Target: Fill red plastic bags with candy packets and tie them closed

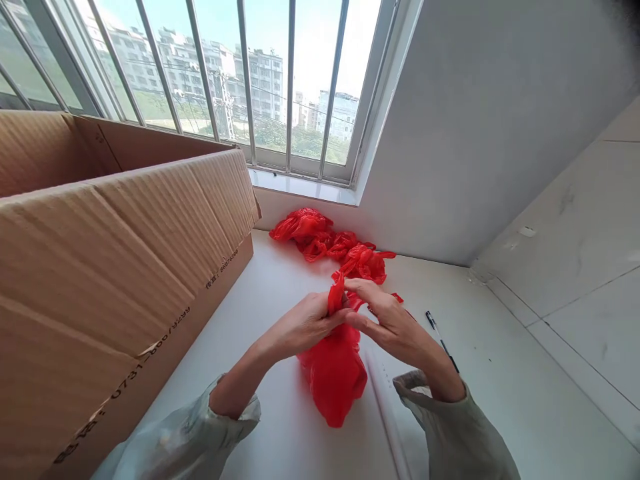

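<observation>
A filled red plastic bag (333,373) hangs just above the white table (525,400) in front of me. My left hand (305,323) pinches the bag's twisted top from the left. From the right, my right hand (387,320) closes its fingers on the same twisted handles, fingertips meeting the left hand's. Beyond my hands lies a pile of other tied red bags (330,243), reaching back toward the window sill.
A large open cardboard box (125,253) fills the left side, its flap leaning over the table. A black pen (440,340) lies right of my right hand. A barred window (240,87) and a grey wall bound the far side.
</observation>
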`<move>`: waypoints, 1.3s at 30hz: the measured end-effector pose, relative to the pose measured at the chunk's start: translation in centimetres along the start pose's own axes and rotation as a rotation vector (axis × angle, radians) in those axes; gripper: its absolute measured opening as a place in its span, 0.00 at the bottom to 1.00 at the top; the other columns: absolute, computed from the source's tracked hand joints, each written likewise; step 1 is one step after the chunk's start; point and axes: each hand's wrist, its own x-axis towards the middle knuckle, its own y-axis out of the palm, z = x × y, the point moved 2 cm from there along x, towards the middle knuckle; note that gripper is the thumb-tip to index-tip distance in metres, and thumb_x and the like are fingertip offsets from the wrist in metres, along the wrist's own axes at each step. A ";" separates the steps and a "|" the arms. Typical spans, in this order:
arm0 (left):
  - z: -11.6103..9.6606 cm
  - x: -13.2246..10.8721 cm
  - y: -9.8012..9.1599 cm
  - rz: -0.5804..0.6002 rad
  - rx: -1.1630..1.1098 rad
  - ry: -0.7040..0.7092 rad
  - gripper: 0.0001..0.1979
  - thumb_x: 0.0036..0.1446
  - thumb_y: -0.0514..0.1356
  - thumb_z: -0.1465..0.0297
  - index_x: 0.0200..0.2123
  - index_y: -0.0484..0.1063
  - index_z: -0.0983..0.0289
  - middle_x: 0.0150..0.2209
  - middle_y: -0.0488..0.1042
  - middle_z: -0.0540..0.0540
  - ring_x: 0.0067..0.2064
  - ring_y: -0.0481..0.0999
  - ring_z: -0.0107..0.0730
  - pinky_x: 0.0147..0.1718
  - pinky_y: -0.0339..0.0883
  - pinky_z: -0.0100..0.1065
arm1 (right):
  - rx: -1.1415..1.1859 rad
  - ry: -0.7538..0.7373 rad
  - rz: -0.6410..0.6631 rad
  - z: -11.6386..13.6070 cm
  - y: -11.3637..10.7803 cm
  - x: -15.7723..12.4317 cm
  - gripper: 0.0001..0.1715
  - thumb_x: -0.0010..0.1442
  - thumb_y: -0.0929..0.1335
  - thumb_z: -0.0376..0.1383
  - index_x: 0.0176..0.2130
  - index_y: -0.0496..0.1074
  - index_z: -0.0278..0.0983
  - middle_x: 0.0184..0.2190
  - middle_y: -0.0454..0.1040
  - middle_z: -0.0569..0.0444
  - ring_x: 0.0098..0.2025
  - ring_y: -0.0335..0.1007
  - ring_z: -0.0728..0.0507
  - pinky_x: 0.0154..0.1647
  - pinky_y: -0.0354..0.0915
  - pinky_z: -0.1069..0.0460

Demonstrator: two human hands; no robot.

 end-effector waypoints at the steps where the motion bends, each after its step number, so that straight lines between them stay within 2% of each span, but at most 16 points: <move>1: 0.2 0.1 -0.1 0.016 -0.040 -0.011 0.17 0.64 0.50 0.58 0.28 0.59 0.63 0.24 0.57 0.46 0.26 0.54 0.24 0.24 0.49 0.30 | -0.046 0.023 0.070 -0.2 0.1 0.0 0.24 0.64 0.65 0.39 0.59 0.60 0.46 0.48 0.71 0.54 0.50 0.65 0.45 0.52 0.62 0.49; 3: 0.7 0.2 -0.2 0.052 -0.113 -0.038 0.18 0.64 0.49 0.57 0.26 0.59 0.63 0.22 0.59 0.45 0.24 0.56 0.23 0.24 0.51 0.29 | -0.099 0.071 0.141 -0.5 0.4 0.1 0.25 0.65 0.63 0.40 0.60 0.57 0.46 0.39 0.72 0.57 0.39 0.67 0.47 0.43 0.63 0.52; 6: 1.3 0.4 -0.3 0.076 -0.221 -0.072 0.19 0.63 0.52 0.57 0.25 0.59 0.64 0.19 0.63 0.46 0.23 0.61 0.23 0.24 0.54 0.28 | -0.240 0.129 0.114 -0.8 0.5 0.1 0.22 0.66 0.62 0.41 0.59 0.58 0.44 0.31 0.70 0.59 0.31 0.63 0.48 0.34 0.60 0.54; 9: 1.6 0.4 -0.6 0.042 -0.377 -0.142 0.16 0.58 0.59 0.58 0.29 0.60 0.63 0.19 0.67 0.46 0.23 0.65 0.23 0.24 0.57 0.27 | -0.428 0.155 0.027 -0.7 0.5 -0.1 0.12 0.65 0.62 0.43 0.44 0.67 0.39 0.27 0.68 0.59 0.27 0.59 0.49 0.30 0.56 0.54; 11: 1.6 0.4 -1.0 0.019 -0.471 -0.193 0.16 0.56 0.63 0.60 0.30 0.60 0.63 0.19 0.70 0.47 0.24 0.69 0.24 0.25 0.58 0.26 | -0.503 0.137 -0.033 -0.3 0.5 -0.3 0.13 0.66 0.62 0.42 0.32 0.65 0.38 0.24 0.66 0.59 0.25 0.56 0.50 0.28 0.52 0.54; 13: 1.4 0.2 -1.3 0.024 -0.550 -0.224 0.16 0.54 0.65 0.62 0.30 0.61 0.64 0.23 0.75 0.51 0.27 0.73 0.27 0.27 0.62 0.27 | -0.504 0.097 -0.084 0.4 0.6 -0.5 0.15 0.65 0.63 0.39 0.27 0.62 0.37 0.23 0.65 0.59 0.24 0.54 0.51 0.27 0.51 0.54; 16: 0.9 0.0 -1.7 0.029 -0.630 -0.224 0.15 0.51 0.67 0.65 0.28 0.62 0.65 0.26 0.76 0.54 0.28 0.75 0.29 0.30 0.66 0.30 | -0.400 0.030 -0.108 1.5 0.6 -0.8 0.14 0.64 0.64 0.36 0.26 0.62 0.37 0.23 0.64 0.60 0.24 0.54 0.52 0.28 0.51 0.55; 19: 0.7 -0.1 -2.0 -0.011 -0.652 -0.184 0.14 0.47 0.69 0.71 0.27 0.65 0.66 0.25 0.74 0.50 0.27 0.74 0.27 0.29 0.66 0.30 | -0.326 -0.045 -0.036 2.3 0.5 -0.9 0.12 0.64 0.64 0.33 0.27 0.64 0.38 0.23 0.62 0.60 0.26 0.54 0.51 0.29 0.52 0.55; 23: 0.6 -0.2 -2.4 -0.038 -0.636 -0.134 0.15 0.42 0.70 0.77 0.24 0.64 0.67 0.28 0.73 0.50 0.30 0.73 0.25 0.30 0.64 0.27 | -0.364 -0.144 0.072 2.6 0.6 -1.0 0.12 0.63 0.64 0.31 0.27 0.64 0.37 0.23 0.61 0.60 0.29 0.53 0.50 0.37 0.54 0.53; 27: 0.5 -0.3 -2.5 -0.049 -0.561 -0.108 0.14 0.42 0.68 0.79 0.24 0.63 0.66 0.27 0.71 0.48 0.31 0.70 0.24 0.31 0.62 0.26 | -0.444 -0.123 0.103 2.5 0.5 -1.2 0.12 0.63 0.63 0.30 0.28 0.67 0.38 0.24 0.63 0.58 0.30 0.54 0.49 0.38 0.56 0.51; 29: 0.3 -0.4 -2.4 -0.055 -0.499 -0.077 0.14 0.43 0.67 0.79 0.24 0.61 0.66 0.26 0.68 0.46 0.30 0.67 0.22 0.28 0.58 0.25 | -0.428 -0.072 0.118 2.2 0.2 -1.2 0.09 0.63 0.66 0.34 0.29 0.69 0.39 0.28 0.67 0.57 0.32 0.57 0.48 0.37 0.57 0.51; 31: 0.0 -0.5 -2.2 -0.054 -0.423 -0.042 0.13 0.43 0.65 0.79 0.24 0.60 0.65 0.24 0.66 0.45 0.28 0.64 0.21 0.25 0.55 0.25 | -0.322 -0.021 0.072 1.8 -0.2 -1.0 0.06 0.60 0.69 0.40 0.32 0.72 0.40 0.34 0.70 0.55 0.35 0.62 0.47 0.37 0.59 0.51; 32: -0.2 -0.5 -2.0 -0.060 -0.375 -0.022 0.13 0.44 0.64 0.79 0.24 0.60 0.65 0.24 0.64 0.45 0.27 0.62 0.20 0.24 0.54 0.25 | -0.241 -0.001 0.019 1.5 -0.4 -0.8 0.08 0.60 0.69 0.43 0.35 0.72 0.40 0.36 0.72 0.54 0.37 0.65 0.47 0.39 0.61 0.51; 35: -1.0 -0.6 -1.6 -0.110 -0.141 0.043 0.10 0.44 0.61 0.79 0.24 0.60 0.64 0.24 0.63 0.45 0.25 0.59 0.20 0.23 0.53 0.25 | 0.028 0.077 -0.119 0.1 -0.2 -0.1 0.14 0.64 0.63 0.45 0.43 0.71 0.40 0.40 0.74 0.52 0.41 0.69 0.46 0.44 0.64 0.50; 39: -1.9 -0.7 -1.2 -0.318 0.330 0.194 0.09 0.44 0.55 0.82 0.26 0.59 0.63 0.27 0.63 0.47 0.27 0.60 0.23 0.24 0.55 0.26 | 0.259 0.191 -0.088 -2.1 1.6 0.8 0.16 0.64 0.62 0.44 0.46 0.69 0.38 0.34 0.75 0.53 0.37 0.71 0.46 0.39 0.67 0.51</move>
